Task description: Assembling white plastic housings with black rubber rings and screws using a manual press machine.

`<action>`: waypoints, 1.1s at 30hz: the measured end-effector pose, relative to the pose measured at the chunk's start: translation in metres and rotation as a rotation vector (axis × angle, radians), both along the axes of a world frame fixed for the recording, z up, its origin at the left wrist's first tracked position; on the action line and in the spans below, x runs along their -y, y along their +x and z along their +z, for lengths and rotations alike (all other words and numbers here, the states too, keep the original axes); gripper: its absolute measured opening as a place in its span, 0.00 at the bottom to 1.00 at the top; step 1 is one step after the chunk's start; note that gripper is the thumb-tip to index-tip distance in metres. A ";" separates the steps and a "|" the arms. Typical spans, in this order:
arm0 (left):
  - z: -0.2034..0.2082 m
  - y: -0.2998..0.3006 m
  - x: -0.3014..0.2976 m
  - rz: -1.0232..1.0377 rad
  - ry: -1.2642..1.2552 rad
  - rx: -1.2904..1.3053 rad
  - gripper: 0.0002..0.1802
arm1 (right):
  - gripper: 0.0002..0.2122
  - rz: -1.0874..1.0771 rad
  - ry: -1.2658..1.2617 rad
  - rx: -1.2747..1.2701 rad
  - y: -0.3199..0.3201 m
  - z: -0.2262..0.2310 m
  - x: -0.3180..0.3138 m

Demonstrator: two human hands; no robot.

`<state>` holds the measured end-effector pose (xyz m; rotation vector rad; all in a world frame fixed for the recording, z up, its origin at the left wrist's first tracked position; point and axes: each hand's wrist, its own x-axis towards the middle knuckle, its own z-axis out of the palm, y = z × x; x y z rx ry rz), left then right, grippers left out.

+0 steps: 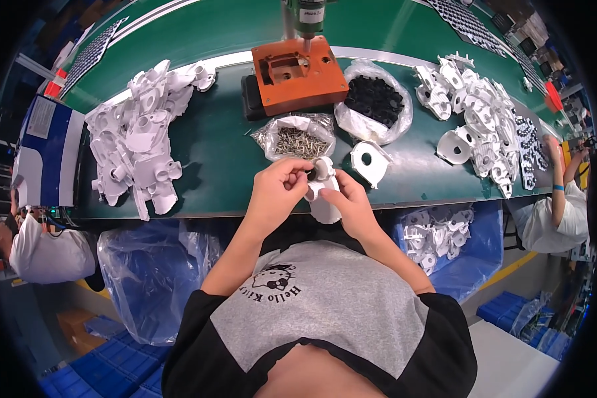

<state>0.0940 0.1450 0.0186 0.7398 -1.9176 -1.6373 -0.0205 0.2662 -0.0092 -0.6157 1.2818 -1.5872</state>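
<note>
One white moulded part [325, 210] between two hands, just over the front edge of the green bench [212, 156].
The part is pale and smooth, narrow and rounded at the top, broader and curved below; the right hand [353, 204] grips its side, thumb across the front, while the left hand [276, 194] has its fingertips closed on a small dark piece [312, 175] at the upper left, too small to identify. Counted on the bench: one loose white piece with a round hole [378, 171], two heaps of white parts (left heap [146, 136], right heap [481, 123]), their pieces too tangled to number, one bag of metal pins [270, 140], one bag of black parts [405, 109] and one orange block [298, 95].
</note>
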 end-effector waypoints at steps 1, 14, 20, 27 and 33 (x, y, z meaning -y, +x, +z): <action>-0.001 0.000 0.001 -0.004 -0.024 -0.018 0.05 | 0.18 -0.004 0.000 0.041 0.000 0.000 0.000; -0.047 0.011 0.133 0.320 -0.360 0.164 0.09 | 0.26 0.030 -0.144 0.598 -0.013 0.016 0.002; -0.008 0.034 0.108 0.404 -0.406 0.109 0.11 | 0.26 0.014 -0.190 0.608 -0.020 0.009 0.000; -0.008 0.083 0.019 -0.145 -0.420 0.604 0.16 | 0.27 0.007 -0.207 0.576 -0.030 0.003 -0.008; -0.030 0.082 0.023 0.031 -0.360 0.474 0.09 | 0.19 -0.150 -0.024 0.326 -0.061 0.015 -0.030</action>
